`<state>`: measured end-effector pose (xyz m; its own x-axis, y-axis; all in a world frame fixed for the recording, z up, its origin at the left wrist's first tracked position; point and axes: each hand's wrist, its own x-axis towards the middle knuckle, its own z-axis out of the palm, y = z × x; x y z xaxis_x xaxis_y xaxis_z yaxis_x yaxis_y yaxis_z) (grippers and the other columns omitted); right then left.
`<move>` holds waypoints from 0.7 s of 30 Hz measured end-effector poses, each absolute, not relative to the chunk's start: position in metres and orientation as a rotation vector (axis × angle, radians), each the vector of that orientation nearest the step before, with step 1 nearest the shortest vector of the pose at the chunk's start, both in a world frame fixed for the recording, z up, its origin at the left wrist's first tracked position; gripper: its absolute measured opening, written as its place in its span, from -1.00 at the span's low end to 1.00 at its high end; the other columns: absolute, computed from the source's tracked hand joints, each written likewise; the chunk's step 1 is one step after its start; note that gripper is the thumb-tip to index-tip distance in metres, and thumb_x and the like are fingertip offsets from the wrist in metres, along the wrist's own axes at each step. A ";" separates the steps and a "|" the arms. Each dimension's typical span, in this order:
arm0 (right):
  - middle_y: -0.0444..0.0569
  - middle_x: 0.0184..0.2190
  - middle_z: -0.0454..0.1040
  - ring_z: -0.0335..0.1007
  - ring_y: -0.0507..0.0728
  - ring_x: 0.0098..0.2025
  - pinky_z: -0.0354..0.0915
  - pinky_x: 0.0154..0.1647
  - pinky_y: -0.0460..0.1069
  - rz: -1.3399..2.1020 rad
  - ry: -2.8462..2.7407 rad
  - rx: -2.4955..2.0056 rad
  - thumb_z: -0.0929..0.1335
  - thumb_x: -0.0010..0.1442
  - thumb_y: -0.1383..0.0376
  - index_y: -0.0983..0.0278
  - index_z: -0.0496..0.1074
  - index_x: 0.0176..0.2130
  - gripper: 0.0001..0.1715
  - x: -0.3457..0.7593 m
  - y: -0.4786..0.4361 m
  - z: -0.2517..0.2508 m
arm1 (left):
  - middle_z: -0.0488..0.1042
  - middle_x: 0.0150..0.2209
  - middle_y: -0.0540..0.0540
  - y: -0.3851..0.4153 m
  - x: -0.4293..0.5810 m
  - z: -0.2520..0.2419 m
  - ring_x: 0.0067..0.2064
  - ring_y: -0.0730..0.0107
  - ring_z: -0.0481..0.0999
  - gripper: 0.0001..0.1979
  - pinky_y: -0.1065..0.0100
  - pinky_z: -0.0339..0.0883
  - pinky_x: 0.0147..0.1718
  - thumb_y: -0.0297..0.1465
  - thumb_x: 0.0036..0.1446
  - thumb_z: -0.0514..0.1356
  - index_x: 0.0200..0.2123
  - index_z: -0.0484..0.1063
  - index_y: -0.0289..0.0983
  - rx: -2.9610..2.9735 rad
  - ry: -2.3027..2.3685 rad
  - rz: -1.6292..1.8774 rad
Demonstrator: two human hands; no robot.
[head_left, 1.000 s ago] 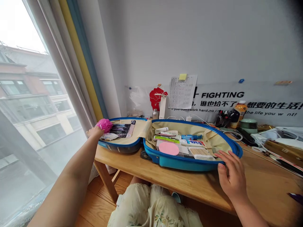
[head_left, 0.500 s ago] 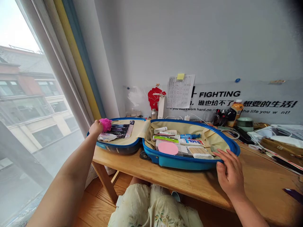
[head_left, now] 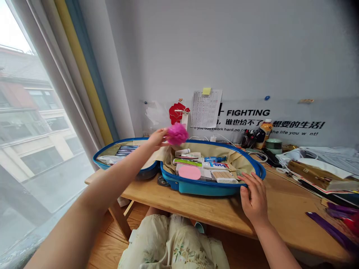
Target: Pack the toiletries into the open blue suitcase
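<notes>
**Blue hard-shell suitcase (head_left: 202,190) lying open on a pale wooden desk (head_left: 283,213)**

Its left half lies beside the glass window (head_left: 36,112). In the right half, a round pink sponge (head_left: 189,172) sits in front of white toothpaste tubes (head_left: 187,157). A printed paper sheet (head_left: 206,108) hangs on the wall behind; a plastic drink bottle (head_left: 265,130) stands farther right at the desk's back.

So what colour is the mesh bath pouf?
The mesh bath pouf is bright pink; the head view shows it best, held in the left hand.

Left arm (head_left: 112,170) extended forward and across the body; left hand (head_left: 157,137) raised, fingers (head_left: 162,133) curled. Right hand (head_left: 254,198) lower, palm down, fingers (head_left: 252,183) spread and slightly bent.
</notes>
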<state>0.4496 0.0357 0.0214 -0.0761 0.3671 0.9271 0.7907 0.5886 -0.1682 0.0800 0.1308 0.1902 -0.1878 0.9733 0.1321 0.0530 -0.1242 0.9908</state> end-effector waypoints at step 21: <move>0.09 0.04 0.47 0.23 0.30 0.25 0.18 0.24 0.33 -0.458 -1.678 -0.967 0.17 0.34 0.24 0.19 0.41 0.03 -0.64 0.449 0.036 0.022 | 0.53 -0.11 -0.05 0.130 0.234 0.124 -0.06 0.28 0.54 -0.54 0.20 0.26 -0.01 -0.16 0.10 0.28 0.04 0.32 -0.12 1.557 1.129 0.624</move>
